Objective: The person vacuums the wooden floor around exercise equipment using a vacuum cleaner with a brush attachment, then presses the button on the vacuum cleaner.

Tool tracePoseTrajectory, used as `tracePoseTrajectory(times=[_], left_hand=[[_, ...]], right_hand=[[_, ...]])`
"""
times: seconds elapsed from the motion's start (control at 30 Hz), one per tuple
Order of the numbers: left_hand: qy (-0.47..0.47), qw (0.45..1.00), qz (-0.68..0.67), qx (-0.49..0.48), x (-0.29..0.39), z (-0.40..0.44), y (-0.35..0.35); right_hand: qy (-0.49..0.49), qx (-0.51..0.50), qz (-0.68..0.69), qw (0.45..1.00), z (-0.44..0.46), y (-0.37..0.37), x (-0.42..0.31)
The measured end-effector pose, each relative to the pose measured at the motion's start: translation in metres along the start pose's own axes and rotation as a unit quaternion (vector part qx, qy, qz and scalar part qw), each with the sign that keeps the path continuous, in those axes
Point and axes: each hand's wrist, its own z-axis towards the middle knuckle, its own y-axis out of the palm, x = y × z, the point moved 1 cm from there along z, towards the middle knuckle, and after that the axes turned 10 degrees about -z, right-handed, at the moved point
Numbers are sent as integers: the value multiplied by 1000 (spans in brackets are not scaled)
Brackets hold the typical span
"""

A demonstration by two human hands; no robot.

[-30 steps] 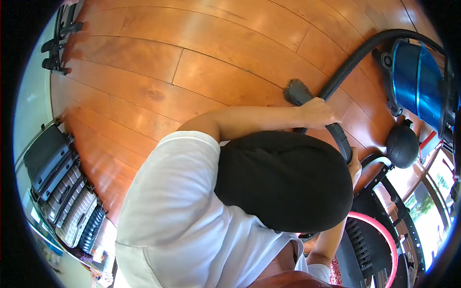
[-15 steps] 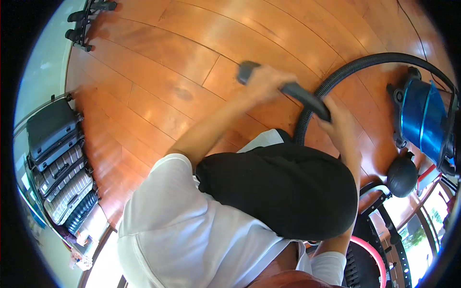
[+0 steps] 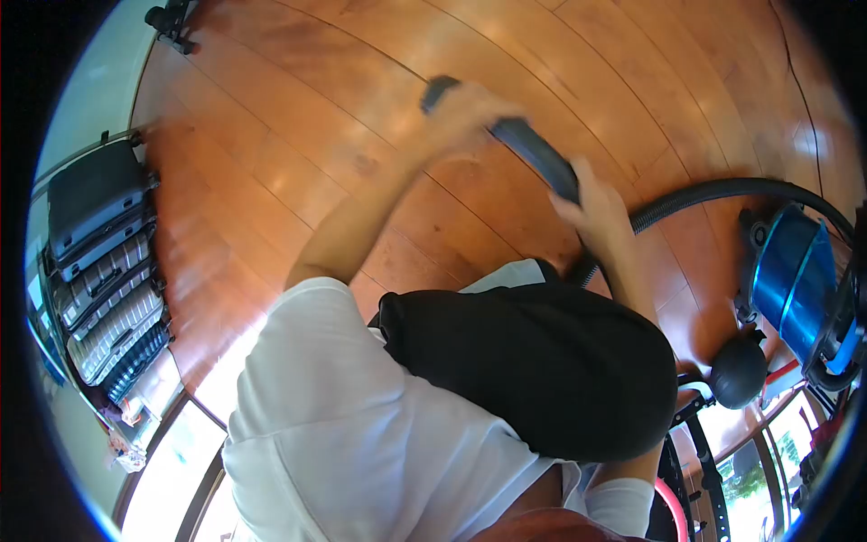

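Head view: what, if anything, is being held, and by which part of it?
The black wand: the left hand grips it near its far end, the right hand at its near end.

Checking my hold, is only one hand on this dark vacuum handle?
No, your left hand and right hand both hold the dark vacuum handle.

A stout, dark grey, gently curved tube of smooth plastic (image 3: 539,157) is held aslant, its blunt far end poking out past the grip of the left hand (image 3: 462,114), its near end at the right hand (image 3: 597,213).
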Motion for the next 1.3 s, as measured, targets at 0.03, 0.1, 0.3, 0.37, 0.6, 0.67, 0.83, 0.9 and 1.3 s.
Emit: tracePoseTrajectory(times=[0.03,0.1,0.3,0.37,0.6,0.67,0.83,0.9,1.3], left_hand=[[-26,1000,-12,6,-14,0,-20],[-56,997,-36,24,-17,13,-36],[-79,994,-56,-45,48,34,29],[43,995,-92,12,70,38,95],[141,982,-114,-59,88,93,135],[149,983,-103,-36,48,107,95],[29,999,-25,27,-54,105,-19],[-6,999,-4,54,-54,108,-30],[168,979,-109,-38,86,198,156]], right_hand=[[-7,-22,5,1000,26,1,-4],[-1,-44,62,997,53,-17,-16],[94,-10,-41,995,-39,-39,10],[111,73,-15,991,-99,-25,45],[261,116,-27,958,-140,-24,53],[208,136,-7,969,-86,-33,42],[52,117,-49,991,60,-46,6],[80,77,0,994,73,-63,-12],[347,211,95,909,-99,-60,81]])
